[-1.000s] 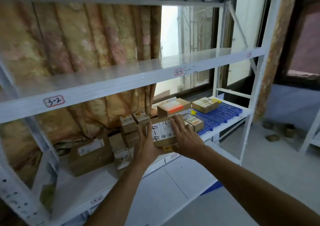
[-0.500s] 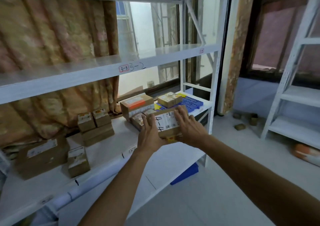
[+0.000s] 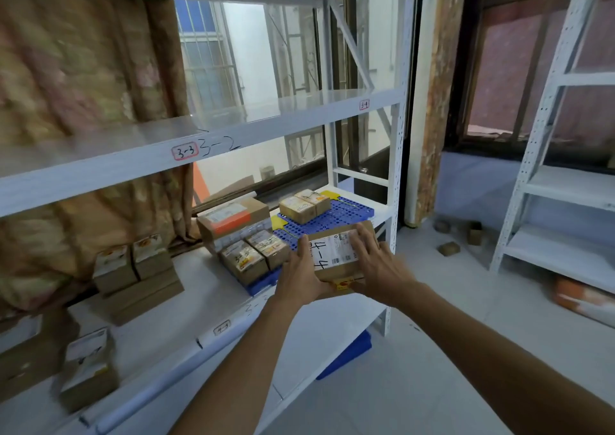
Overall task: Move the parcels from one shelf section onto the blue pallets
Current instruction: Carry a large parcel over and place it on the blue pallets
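Note:
Both hands carry a brown cardboard parcel [image 3: 336, 253] with a white label marked "4-4". My left hand [image 3: 301, 276] grips its left side and my right hand [image 3: 374, 264] lies over its right side. The parcel hangs at the front edge of the blue pallet [image 3: 346, 213] on the middle shelf. On the pallet lie two small boxes at the back [image 3: 304, 204], two small boxes at the left front [image 3: 254, 254] and a bigger parcel with an orange stripe [image 3: 233, 218].
Left of the pallet the white shelf [image 3: 206, 288] holds more parcels: a stack [image 3: 136, 274] and boxes at the far left [image 3: 88, 371]. A blue pallet [image 3: 349, 354] sits under the lower shelf. Another white rack [image 3: 562, 201] stands at the right, with small items on the floor.
The parcel has travelled right along the shelf in both hands, from among the left parcels to the front edge of the blue pallet. The view has swung right.

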{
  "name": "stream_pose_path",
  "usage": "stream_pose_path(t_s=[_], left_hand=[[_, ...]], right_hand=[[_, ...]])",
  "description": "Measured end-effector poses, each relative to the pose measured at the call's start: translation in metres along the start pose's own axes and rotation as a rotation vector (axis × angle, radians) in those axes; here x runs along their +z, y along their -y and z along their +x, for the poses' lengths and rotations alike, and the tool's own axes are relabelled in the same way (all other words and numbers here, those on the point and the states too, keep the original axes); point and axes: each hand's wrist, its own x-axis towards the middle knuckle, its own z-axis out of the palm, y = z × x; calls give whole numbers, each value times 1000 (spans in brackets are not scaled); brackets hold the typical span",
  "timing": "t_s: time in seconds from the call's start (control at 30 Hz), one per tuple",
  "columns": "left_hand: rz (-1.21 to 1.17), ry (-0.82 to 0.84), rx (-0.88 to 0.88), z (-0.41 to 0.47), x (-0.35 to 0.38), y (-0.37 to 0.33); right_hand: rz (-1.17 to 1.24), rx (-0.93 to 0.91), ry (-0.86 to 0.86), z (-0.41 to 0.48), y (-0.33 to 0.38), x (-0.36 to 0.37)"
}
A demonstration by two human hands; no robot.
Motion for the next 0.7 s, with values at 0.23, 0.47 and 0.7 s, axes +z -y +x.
stream_pose_path(t_s=[0.23,0.47,0.7], left_hand=[[2,100,-2,95,5,-14],[139,87,56,170,15,-22],[179,52,50,228,50,-46]], right_hand=[[-11,27,9,71,-47,-9],[-12,68,6,121,-86,20],[26,69,40,163,-150,36]])
